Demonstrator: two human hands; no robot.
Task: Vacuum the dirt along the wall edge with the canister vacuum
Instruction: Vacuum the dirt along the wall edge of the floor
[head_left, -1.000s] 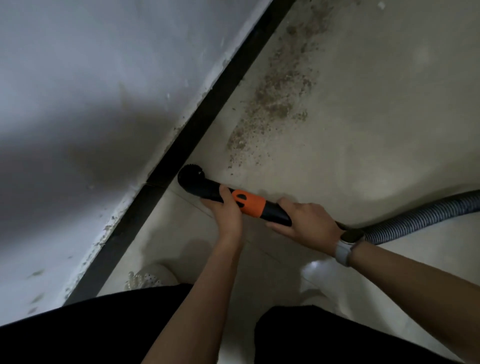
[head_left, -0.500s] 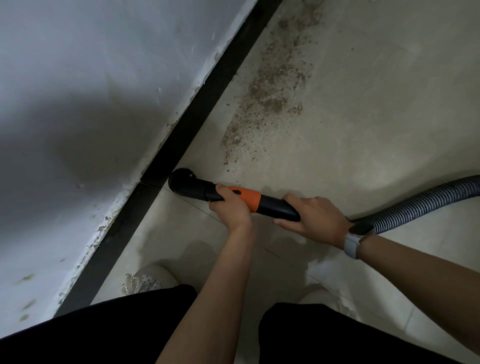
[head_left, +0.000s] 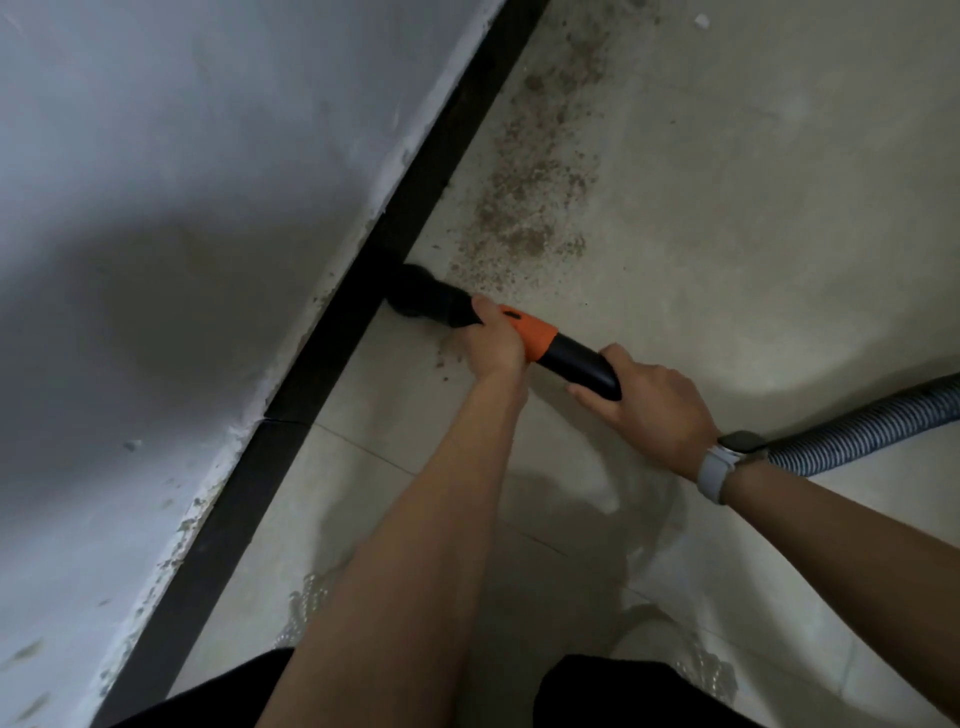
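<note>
Gripping the vacuum nozzle (head_left: 540, 345) with both hands, the person presses its black brush head (head_left: 415, 296) against the dark baseboard (head_left: 332, 358) where floor (head_left: 753, 218) meets wall (head_left: 182, 208). The left hand (head_left: 493, 343) is curled round the tube just behind the brush head, beside the orange collar; the right hand (head_left: 649, 410), a watch (head_left: 719, 467) on its wrist, wraps the black rear end where the ribbed hose (head_left: 872, 426) runs off to the right. The canister itself is out of view. The dirt (head_left: 530, 208) lies as a brown speckled band along the baseboard, beginning just beyond the brush head and stretching away up the edge; a few crumbs sit by the left hand. The step in hand looks like the sweep along the edge, with most of the band yet to clear. The next move likely calls for sliding the head forward along the baseboard, kept flat to the floor.
</note>
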